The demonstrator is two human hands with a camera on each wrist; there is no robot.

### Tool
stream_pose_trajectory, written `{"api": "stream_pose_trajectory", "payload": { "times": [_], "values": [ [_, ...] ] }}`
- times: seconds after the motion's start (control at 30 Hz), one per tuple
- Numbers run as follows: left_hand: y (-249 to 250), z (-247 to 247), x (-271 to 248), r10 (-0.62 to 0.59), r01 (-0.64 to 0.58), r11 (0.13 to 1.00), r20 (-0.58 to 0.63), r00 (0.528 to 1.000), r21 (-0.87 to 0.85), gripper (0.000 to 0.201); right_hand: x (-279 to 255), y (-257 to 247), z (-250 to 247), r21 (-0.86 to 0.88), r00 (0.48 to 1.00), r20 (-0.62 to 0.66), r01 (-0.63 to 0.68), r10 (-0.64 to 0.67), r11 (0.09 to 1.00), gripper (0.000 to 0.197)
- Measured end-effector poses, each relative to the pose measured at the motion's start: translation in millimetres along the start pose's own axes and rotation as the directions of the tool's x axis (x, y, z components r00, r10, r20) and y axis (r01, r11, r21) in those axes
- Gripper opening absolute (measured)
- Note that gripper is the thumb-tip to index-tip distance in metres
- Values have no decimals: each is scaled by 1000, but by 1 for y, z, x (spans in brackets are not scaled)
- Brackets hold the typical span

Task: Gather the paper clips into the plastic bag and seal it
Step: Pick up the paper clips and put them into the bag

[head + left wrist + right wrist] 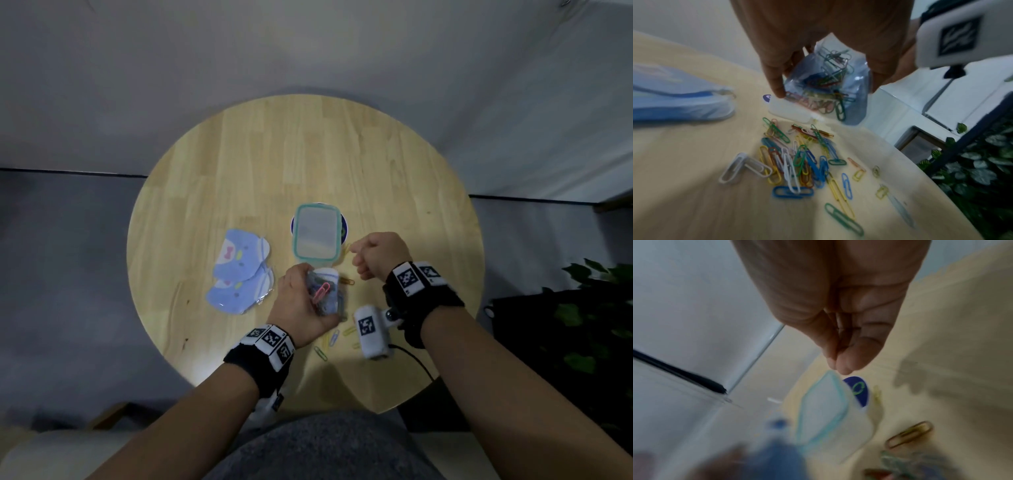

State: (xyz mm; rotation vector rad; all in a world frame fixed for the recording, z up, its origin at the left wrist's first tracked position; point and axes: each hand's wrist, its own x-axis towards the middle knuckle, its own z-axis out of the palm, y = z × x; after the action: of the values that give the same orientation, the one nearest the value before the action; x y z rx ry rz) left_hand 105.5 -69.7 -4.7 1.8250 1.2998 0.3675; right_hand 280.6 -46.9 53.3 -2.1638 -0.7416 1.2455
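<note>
My left hand (pixel 301 305) has its fingers wrapped around the plastic bag (pixel 826 84), already part full of clips, held just above the table (pixel 308 154). Loose paper clips (pixel 797 164) lie scattered underneath. Right hand (pixel 378 255) is up by the teal-rimmed container (pixel 317 236), fingertips pressed together; can't tell if there's a clip in them.

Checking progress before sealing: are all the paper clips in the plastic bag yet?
No, only partly. The plastic bag in the left hand holds some; many loose paper clips lie on the table.
</note>
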Motion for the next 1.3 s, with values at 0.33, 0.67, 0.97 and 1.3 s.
{"api": "stream_pose_trajectory", "payload": {
  "times": [0.33, 0.67, 0.97, 1.3],
  "values": [
    [-19, -11, -3, -46, 36, 983, 52, 998, 180, 88, 28, 40, 19, -185, 998, 15, 56, -54, 981, 32],
    [-16, -12, 4, -22, 7, 959, 50, 999, 282, 78, -24, 21, 28, -26, 940, 318, 142, -127, 990, 21],
    [-20, -16, 2, -38, 33, 962, 12, 999, 270, 88, -15, 8, 20, -3, 957, 49, 285, -284, 959, 12],
    [-23, -19, 4, -72, 81, 980, -57, 996, 182, 84, 17, 24, 25, -179, 969, -107, 202, -223, 963, 22]
  ]
}}
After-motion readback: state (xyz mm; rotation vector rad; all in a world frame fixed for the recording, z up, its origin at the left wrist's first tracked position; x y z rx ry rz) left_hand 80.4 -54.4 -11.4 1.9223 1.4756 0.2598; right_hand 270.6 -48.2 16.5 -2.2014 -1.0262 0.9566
